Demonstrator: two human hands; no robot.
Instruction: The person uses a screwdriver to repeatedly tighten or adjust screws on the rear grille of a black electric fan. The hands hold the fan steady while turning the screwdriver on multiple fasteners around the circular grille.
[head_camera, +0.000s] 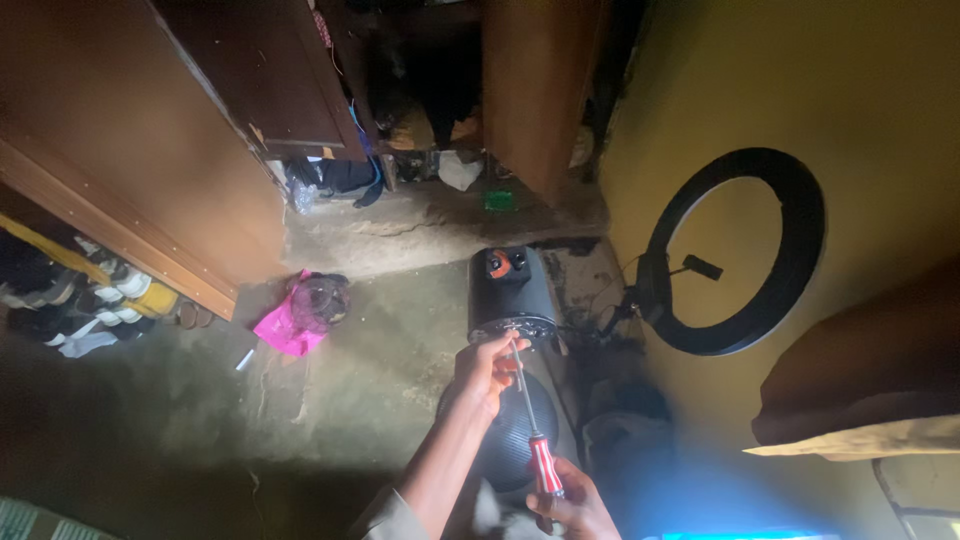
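Right, the view looked down on a dim concrete floor (380, 400), and both hands were on one tool. The right hand (572, 510), low in the picture, had its grip closed around the red handle of a screwdriver (530, 420), fingers wrapped tight about it. The shaft ran up and slightly left from there, and the left hand (485, 370) pinched it near the tip, thumb and fingers closed lightly on the metal, steadying it.

The tip met the top rim of a black speaker (512, 300), a tall cylindrical unit lying on the floor with its round front grille under the forearms and an orange control panel at the far end. Exactly which screw the tip sat in was too dark to tell; it looked like the metal band around the casing.

Just right of the speaker, a black ring light (790, 260) leaned against the yellow wall (850, 90), cables trailing at its base. To the left, well apart, a pink cloth (285, 325) lay crumpled on the floor beside a dark round object. Beyond stood brown wooden wardrobe doors (250, 80), and shoes (110, 290) lined the far left.
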